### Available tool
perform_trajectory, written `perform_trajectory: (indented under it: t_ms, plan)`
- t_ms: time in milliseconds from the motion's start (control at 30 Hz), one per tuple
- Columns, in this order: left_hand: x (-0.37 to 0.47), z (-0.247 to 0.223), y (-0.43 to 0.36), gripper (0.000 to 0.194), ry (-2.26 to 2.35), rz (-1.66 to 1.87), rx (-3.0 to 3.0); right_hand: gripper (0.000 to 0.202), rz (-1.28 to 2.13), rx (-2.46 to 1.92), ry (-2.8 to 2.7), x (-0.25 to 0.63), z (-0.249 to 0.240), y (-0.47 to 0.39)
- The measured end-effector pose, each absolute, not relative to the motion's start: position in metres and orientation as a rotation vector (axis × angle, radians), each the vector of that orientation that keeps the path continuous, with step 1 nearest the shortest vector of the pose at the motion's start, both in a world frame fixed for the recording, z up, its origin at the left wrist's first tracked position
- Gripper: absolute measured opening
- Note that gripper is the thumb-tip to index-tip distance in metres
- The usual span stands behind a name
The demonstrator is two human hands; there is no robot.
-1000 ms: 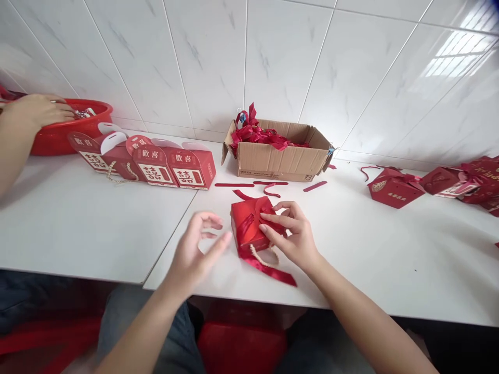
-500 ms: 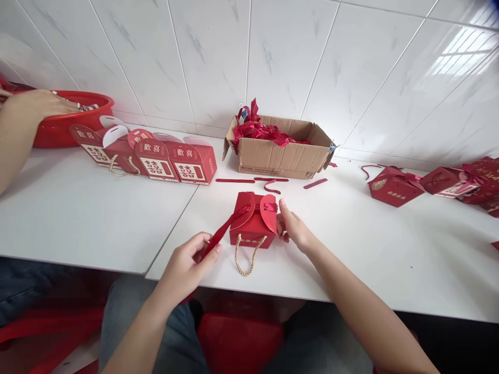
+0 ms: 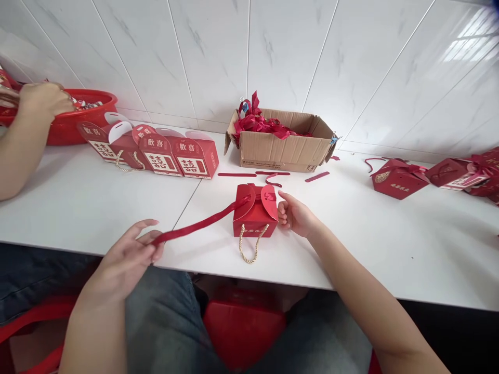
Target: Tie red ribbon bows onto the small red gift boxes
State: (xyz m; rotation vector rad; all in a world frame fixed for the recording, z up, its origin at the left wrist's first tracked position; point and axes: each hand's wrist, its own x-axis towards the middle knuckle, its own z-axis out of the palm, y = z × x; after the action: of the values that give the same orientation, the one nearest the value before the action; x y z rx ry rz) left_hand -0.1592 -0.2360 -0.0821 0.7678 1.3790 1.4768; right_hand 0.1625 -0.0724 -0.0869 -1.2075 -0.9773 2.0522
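In the middle of the table stands a small red gift box (image 3: 255, 210), its curved top flaps folded in and a gold rope handle (image 3: 249, 254) drooping from its front. A red ribbon (image 3: 202, 224) runs through the slots in the flaps and stretches off to the left, nearly taut. My left hand (image 3: 127, 254) pinches the ribbon's loose end by the table's front edge. Beside the box's right wall, my right hand (image 3: 294, 214) has its fingers curled and thumb raised. It looks to touch the wall; anything within those fingers is hidden.
Behind the gift box sits a cardboard carton (image 3: 276, 150) full of red ribbons. Loose ribbon strips (image 3: 237, 175) lie before it. Double-happiness boxes (image 3: 163, 156) line the left; finished boxes (image 3: 399, 179) stand right. A co-worker's hand (image 3: 44, 98) is at a red basin (image 3: 91, 122).
My left hand has drawn the ribbon leftward and away from the box, so a longer length shows. My right hand stays at the box's right side. The co-worker's hand shifted slightly.
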Motion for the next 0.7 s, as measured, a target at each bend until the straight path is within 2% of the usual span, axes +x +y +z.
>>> perform_trajectory:
  t_ms: [67, 100, 200, 233, 467, 700]
  plan:
    - [-0.162, -0.083, -0.235, 0.061, 1.191, 1.716, 0.626, 0.057, 2.154, -1.231, -0.984, 0.162, -0.087, -0.072]
    - [-0.162, -0.083, -0.234, 0.052, 1.165, 1.814, 0.569, 0.057, 2.186, -1.224, -0.972, 0.161, -0.087, -0.072]
    - [-0.159, -0.078, -0.236, 0.011, 1.298, 1.927, 0.493, 0.05, 2.225, -1.153, -0.863, 0.161, -0.089, -0.07]
    - [-0.156, -0.076, -0.238, 0.007, 1.315, 1.883, 0.491, 0.047, 2.245, -1.114, -0.807, 0.162, -0.089, -0.069]
    - [-0.108, -0.084, -0.238, 0.032, 0.962, 1.222, 0.475, 0.034, 2.367, -0.952, -0.499, 0.167, -0.089, -0.065]
    - [-0.057, -0.085, -0.222, 0.026, 0.77, 0.941, 0.507, 0.035, 2.347, -0.949, -0.626, 0.161, -0.096, -0.069]
